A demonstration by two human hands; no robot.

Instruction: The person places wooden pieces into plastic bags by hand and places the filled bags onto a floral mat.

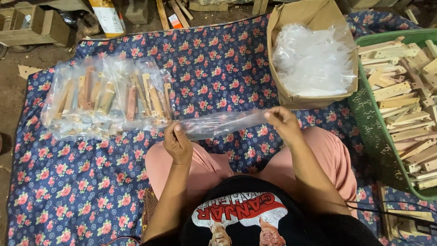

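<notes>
Both hands are holding one clear plastic bag (pixel 223 123), stretched level between them above the lap: the left hand (pixel 176 143) is pinching its near end with closed fingers, and the right hand (pixel 283 122) is gripping the far end between thumb and fingertips. The bag is looking empty, though its film is too glossy to be sure. Beyond the left hand, a heap of filled bags (pixel 107 98) holding short wood pieces is lying on the floral cloth (pixel 68 191) that is covering the floor. Just beyond the right hand, an open cardboard box (pixel 314 98) is sitting with a mass of clear bags (pixel 314 59) inside. Out past the right hand, a green basket (pixel 371 132) is standing, piled with pale wood pieces (pixel 405 95).
</notes>
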